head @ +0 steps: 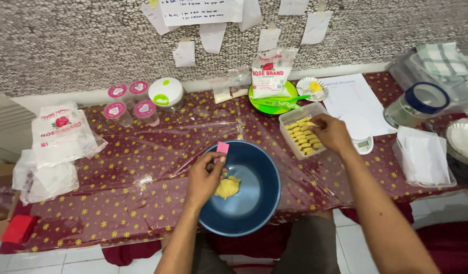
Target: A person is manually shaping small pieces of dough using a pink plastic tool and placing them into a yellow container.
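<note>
My left hand (207, 177) holds a small pink scraper (222, 147) over a blue bowl (259, 203). A lump of yellow dough (228, 187) lies in the bowl beside that hand. My right hand (331, 133) reaches into a clear plastic box (290, 117) filled with rows of small yellow dough pieces (301, 136). Its fingertips pinch one piece at the box's far side.
A maroon star-patterned cloth under clear plastic (142, 167) covers the table. Flour bags (61, 129) (269, 71), lidded cups (127, 104), a green plate (272, 101), a white scale (363, 139), a jar (416, 104) and a paper sheet (353, 94) stand around.
</note>
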